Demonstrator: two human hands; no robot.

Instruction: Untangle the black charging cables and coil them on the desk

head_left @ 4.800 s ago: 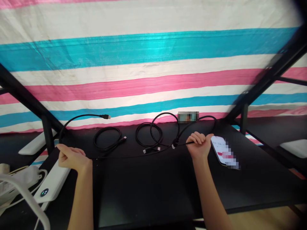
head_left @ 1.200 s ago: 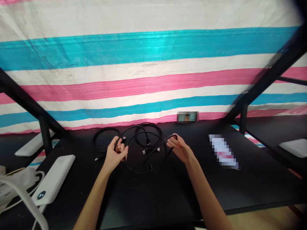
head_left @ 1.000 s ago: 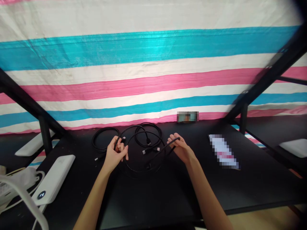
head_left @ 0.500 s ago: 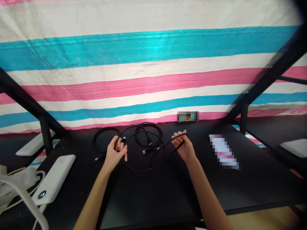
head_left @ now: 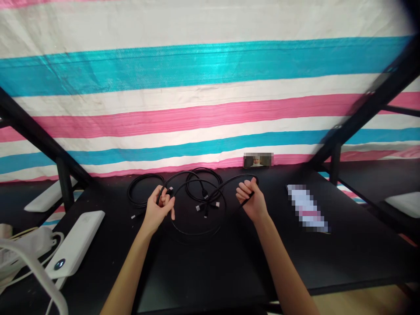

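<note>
A long black cable (head_left: 236, 176) with a silver-tipped plug runs in loose loops between my hands, above the black desk. My left hand (head_left: 158, 208) is closed on one part of it, fingers curled and thumb pressed in. My right hand (head_left: 252, 200) grips another part, with the cable bending over the thumb and a short length showing below the fist. Behind my left hand lies a coiled black cable (head_left: 128, 192). A second black coil (head_left: 221, 177) rests between the hands, farther back. Several plugs (head_left: 216, 204) lie near the middle; which cable each belongs to is hard to tell.
A white power bank (head_left: 78, 243) lies at left, beside white cords and a white charger (head_left: 36, 243). On the right lies a blurred-out phone (head_left: 308, 210). A small screen (head_left: 258, 161) leans against the striped sheet (head_left: 210, 61). Black frame bars (head_left: 354, 113) slant up both sides.
The cable part at my right hand now arches up and back, where it ran lower before. Some plugs in the middle show more clearly. My hands have hardly moved.
</note>
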